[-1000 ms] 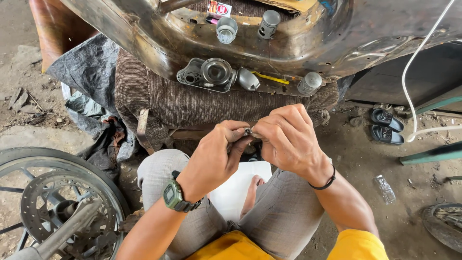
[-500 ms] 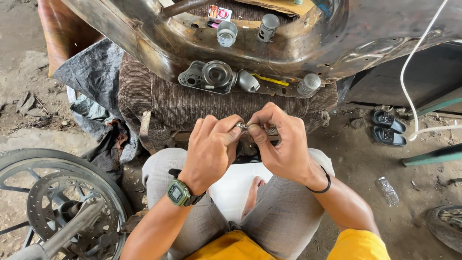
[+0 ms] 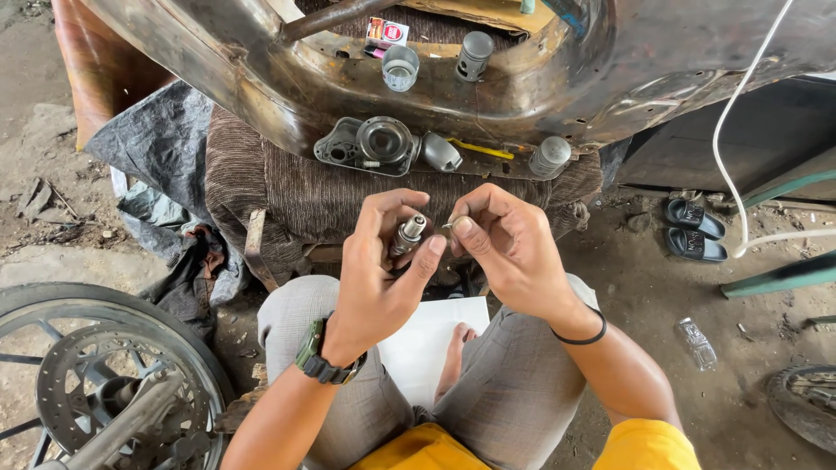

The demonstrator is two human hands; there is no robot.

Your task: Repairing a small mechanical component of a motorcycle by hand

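My left hand [image 3: 376, 270] grips a small metal spark plug [image 3: 407, 233] upright between thumb and fingers, its silver tip pointing up. A green wristwatch [image 3: 319, 355] sits on that wrist. My right hand [image 3: 505, 248] pinches a tiny metal piece [image 3: 450, 223] just to the right of the plug's tip, a little apart from it. Both hands hover over my knees in grey trousers, in front of a brown woven cloth [image 3: 287, 187].
A rusty metal shell [image 3: 610, 78] ahead holds a grey engine cover [image 3: 366, 144], a small glass [image 3: 401, 68], cylindrical metal parts [image 3: 475, 54] and a yellow tool [image 3: 479, 150]. A motorcycle wheel [image 3: 87, 383] lies at lower left. Slippers [image 3: 692, 231] and a plastic bottle [image 3: 697, 342] lie right.
The hands have drawn slightly apart; the spark plug now stands clear in the left hand, with the right hand's pinched piece pulled off to its right.
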